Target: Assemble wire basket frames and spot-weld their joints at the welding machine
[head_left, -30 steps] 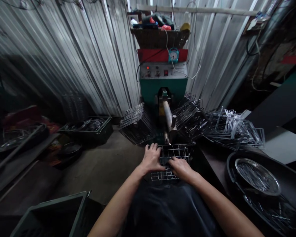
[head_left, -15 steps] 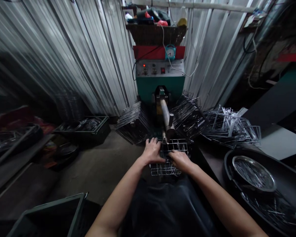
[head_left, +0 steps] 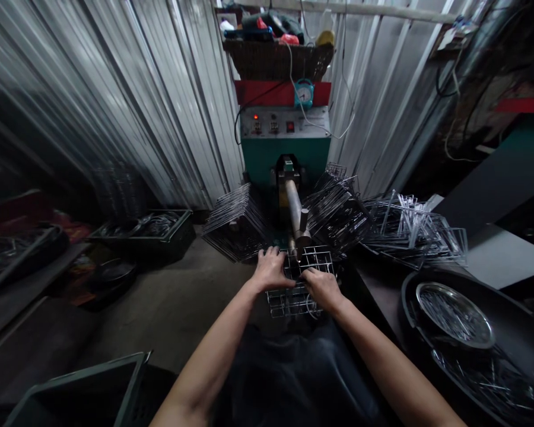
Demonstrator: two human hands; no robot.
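A wire rack [head_left: 289,303] of thin crossed metal rods lies under the electrode tip of a green spot welding machine [head_left: 260,151]. My left hand [head_left: 270,270] grips its left side, fingers over the far edge and thumb reaching inward. Closed on the right part of the rack, my right hand [head_left: 321,286] has its fingertips close to the left thumb. The machine's round metal arm [head_left: 294,204] ends just beyond my hands, its tip at the rack's wires. Part of the rack is hidden beneath both hands.
Stacked wire frames stand left [head_left: 234,222] and right [head_left: 338,210] of the welder arm. Further right lie a heap of wire frames [head_left: 416,231] and a round metal bowl [head_left: 454,314] of short rods in a black basin [head_left: 412,296]. A green crate [head_left: 86,370] sits at lower left.
The whole view has shifted slightly. Both hands keep their hold, and the wire rack sits a little differently under the tip, its far edge slightly more tilted.
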